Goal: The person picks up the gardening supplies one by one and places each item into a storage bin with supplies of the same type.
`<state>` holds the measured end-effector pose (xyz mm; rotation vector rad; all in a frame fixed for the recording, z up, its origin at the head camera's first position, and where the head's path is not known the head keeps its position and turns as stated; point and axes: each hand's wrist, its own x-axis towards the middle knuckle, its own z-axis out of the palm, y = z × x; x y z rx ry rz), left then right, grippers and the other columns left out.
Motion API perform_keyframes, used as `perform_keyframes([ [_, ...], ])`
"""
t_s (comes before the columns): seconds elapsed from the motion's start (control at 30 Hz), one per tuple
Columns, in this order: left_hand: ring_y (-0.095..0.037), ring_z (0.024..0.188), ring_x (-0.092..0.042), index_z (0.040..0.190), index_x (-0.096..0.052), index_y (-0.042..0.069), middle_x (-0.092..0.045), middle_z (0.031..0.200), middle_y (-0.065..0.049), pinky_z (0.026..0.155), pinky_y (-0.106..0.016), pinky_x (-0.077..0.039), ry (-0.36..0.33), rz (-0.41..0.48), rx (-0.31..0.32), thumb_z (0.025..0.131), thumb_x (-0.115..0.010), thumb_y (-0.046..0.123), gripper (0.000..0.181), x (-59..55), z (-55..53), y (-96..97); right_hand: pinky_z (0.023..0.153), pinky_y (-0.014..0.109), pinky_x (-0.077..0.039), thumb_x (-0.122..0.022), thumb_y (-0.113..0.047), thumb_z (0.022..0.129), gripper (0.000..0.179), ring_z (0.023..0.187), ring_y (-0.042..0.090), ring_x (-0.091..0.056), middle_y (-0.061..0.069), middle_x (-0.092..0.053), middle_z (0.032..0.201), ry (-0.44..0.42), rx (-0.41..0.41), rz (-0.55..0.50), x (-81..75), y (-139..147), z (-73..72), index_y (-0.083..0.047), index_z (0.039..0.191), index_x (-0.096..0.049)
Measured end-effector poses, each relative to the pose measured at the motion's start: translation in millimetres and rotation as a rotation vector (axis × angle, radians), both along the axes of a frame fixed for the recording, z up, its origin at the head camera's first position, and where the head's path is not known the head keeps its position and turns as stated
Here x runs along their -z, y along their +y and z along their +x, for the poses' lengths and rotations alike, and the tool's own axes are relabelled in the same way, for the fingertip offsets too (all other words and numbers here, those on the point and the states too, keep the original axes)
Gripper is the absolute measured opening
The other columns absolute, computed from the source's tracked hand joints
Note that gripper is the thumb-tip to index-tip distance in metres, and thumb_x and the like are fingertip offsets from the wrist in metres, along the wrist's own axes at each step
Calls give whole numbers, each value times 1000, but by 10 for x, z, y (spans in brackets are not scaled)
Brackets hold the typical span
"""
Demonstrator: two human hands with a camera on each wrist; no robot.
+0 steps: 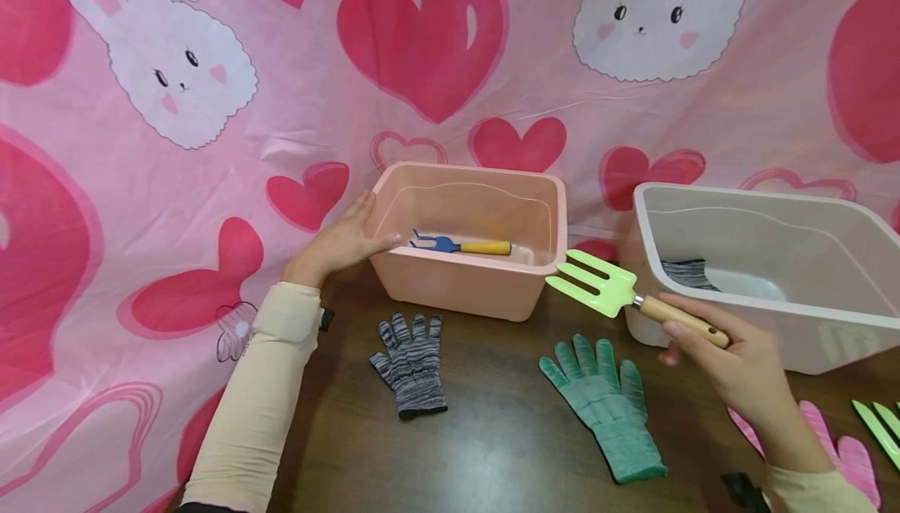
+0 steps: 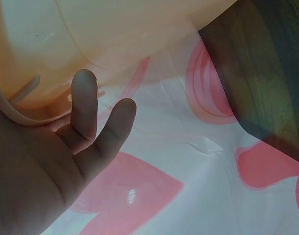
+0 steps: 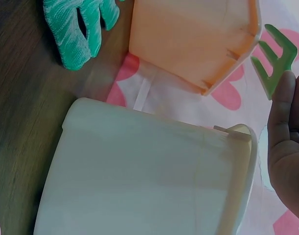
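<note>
The right hand (image 1: pixel 738 365) grips a wooden-handled, light-green garden fork (image 1: pixel 608 293), its tines by the right front corner of the peach bin (image 1: pixel 457 285); whether they touch the rim is hard to tell. The left hand (image 1: pixel 333 246), fingers loosely extended, rests at that bin's left side. Inside lies a yellow-handled blue cultivator (image 1: pixel 481 247). A gray knit glove (image 1: pixel 413 368) and a green glove (image 1: pixel 608 411) lie on the counter (image 1: pixel 492 450).

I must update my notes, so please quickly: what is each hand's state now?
Left hand: open, touching the peach bin at its rim.
Right hand: holding the green fork.
</note>
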<state>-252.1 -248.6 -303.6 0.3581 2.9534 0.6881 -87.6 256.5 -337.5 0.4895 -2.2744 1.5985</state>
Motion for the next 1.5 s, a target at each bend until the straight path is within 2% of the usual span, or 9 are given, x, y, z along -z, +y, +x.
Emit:
perform_keyframes([
  [0.1, -31, 154, -5, 163, -2, 10, -3, 169, -11, 119, -58, -16, -1, 1, -1, 91, -61, 61, 106, 1, 0, 1, 65, 19, -56, -63, 18, 90, 37, 59, 15, -69, 9, -72, 73, -10, -26, -24, 6, -3, -40, 12, 127, -63],
  [0.33, -31, 153, -5, 163, -3, 10, -3, 169, -11, 119, -58, -16, -3, 7, -5, 91, -62, 60, 106, 4, 1, 2, 64, 21, -57, -59, 21, 91, 37, 61, 16, -69, 7, -75, 89, -13, -149, -148, 44, 10, -123, 17, 127, -59],
  [0.5, -30, 154, -5, 163, -3, 10, -3, 169, -11, 119, -56, -16, 0, 4, -4, 90, -61, 62, 107, 8, -10, -1, 64, 22, -57, -57, 21, 91, 37, 61, 16, -69, 6, -75, 90, -23, -180, -169, 41, 13, -156, 18, 128, -58],
  [0.73, -30, 154, -5, 163, -3, 9, -4, 169, -11, 119, -55, -18, 8, 2, 6, 90, -61, 63, 107, 15, -4, -3, 63, 23, -58, -58, 19, 93, 34, 60, 17, -69, 6, -75, 90, -40, -166, -130, 28, -11, -201, 16, 127, -60],
  [0.9, -29, 154, -5, 163, -4, 9, -4, 169, -10, 119, -55, -19, 7, 1, 6, 89, -61, 65, 109, 20, -3, -7, 63, 23, -58, -59, 16, 94, 34, 60, 17, -69, 9, -72, 80, -62, -146, -105, 27, -46, -219, 14, 128, -61],
  [1.07, -29, 154, -5, 163, -3, 11, -4, 169, -9, 118, -57, -19, 0, 4, 1, 86, -59, 73, 114, 7, 0, -3, 63, 22, -58, -60, 16, 93, 36, 59, 17, -68, 10, -70, 77, -78, -122, -120, 23, -90, -228, 11, 128, -63],
  [1.3, -30, 154, -5, 163, -3, 12, -3, 169, -9, 117, -59, -20, -13, 17, -10, 88, -62, 66, 110, 2, -5, 4, 63, 22, -58, -61, 18, 91, 37, 59, 17, -67, 10, -70, 77, -65, -124, -143, 15, -168, -283, 11, 127, -63],
  [1.5, -30, 153, -5, 163, -3, 11, -3, 169, -9, 117, -59, -20, -16, 28, -14, 88, -63, 65, 110, 1, 0, 9, 62, 23, -57, -64, 15, 91, 36, 59, 18, -68, 14, -69, 75, -53, -86, -53, -9, -238, -337, 10, 127, -64],
])
